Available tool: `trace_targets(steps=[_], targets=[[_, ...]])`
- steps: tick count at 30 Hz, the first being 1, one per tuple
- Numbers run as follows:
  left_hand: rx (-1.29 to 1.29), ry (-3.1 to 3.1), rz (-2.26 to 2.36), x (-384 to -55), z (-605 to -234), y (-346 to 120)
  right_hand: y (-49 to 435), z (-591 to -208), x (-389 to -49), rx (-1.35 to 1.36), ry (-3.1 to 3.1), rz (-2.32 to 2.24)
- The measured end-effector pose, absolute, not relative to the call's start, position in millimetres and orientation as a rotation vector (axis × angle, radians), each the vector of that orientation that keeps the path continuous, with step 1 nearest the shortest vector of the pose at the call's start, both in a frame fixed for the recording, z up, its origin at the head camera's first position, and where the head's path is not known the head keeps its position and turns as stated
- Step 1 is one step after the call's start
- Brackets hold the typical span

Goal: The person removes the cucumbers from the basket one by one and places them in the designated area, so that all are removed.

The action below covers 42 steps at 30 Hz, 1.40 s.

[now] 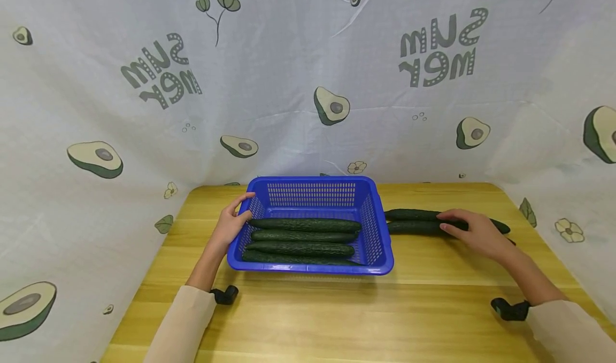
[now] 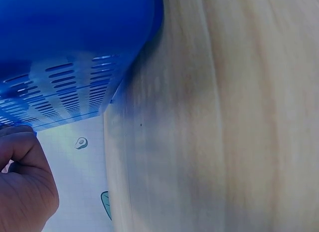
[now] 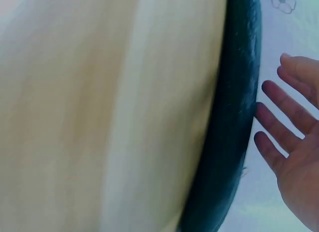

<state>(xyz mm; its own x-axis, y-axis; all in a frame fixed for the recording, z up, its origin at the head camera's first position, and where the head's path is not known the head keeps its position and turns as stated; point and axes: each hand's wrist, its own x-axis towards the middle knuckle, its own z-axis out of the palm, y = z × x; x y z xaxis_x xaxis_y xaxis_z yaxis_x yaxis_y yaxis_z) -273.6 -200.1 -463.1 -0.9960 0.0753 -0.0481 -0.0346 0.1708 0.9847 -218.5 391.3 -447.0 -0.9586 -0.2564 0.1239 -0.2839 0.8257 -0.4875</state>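
A blue plastic basket [image 1: 310, 268] with slotted walls stands on the table, and several dark green cucumbers [image 1: 305, 224] lie side by side in it. My left hand [image 1: 230, 228] grips the basket's left rim, its fingers curled there in the left wrist view, beside the slotted wall [image 2: 65, 85]. To the right of the basket, cucumbers [image 1: 409, 227] lie on the wood. Over them reaches my right hand [image 1: 474, 236], thumb and forefinger apart. The right wrist view shows its fingers spread and fairly straight next to a cucumber [image 3: 232, 102].
The wooden table [image 1: 308, 320] extends in front of the basket and to both sides. A pale cloth [image 1: 289, 85] printed with avocados and flowers hangs behind it and at the sides. Each wrist carries a small black camera [image 1: 510, 309].
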Motion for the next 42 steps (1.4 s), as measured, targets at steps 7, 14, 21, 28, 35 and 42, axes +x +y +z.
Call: trace_targets(steps=[7,14,21,28,35,42], targets=[[0.055,2.338,1.972,-274.1,-461.0,-200.9,371.2,-431.1,-227.3,0.461,-2.948,0.822],[0.030,2.275,1.978,-273.9,-458.4,-202.1,349.5,-417.1,-235.1,0.479,-2.929,0.820],[0.033,2.253,1.983,-274.0,-458.0,-201.7,330.6,-404.5,-242.9,0.486,-2.920,0.850],[0.050,2.282,1.974,-272.9,-459.1,-200.9,309.5,-394.5,-248.2,0.527,-2.899,0.841],[0.032,2.279,1.973,-272.0,-457.9,-200.7,280.6,-386.2,-254.4,0.600,-2.882,0.907],[0.012,2.290,1.963,-271.8,-458.6,-200.6,254.2,-377.8,-264.0,0.702,-2.876,0.958]])
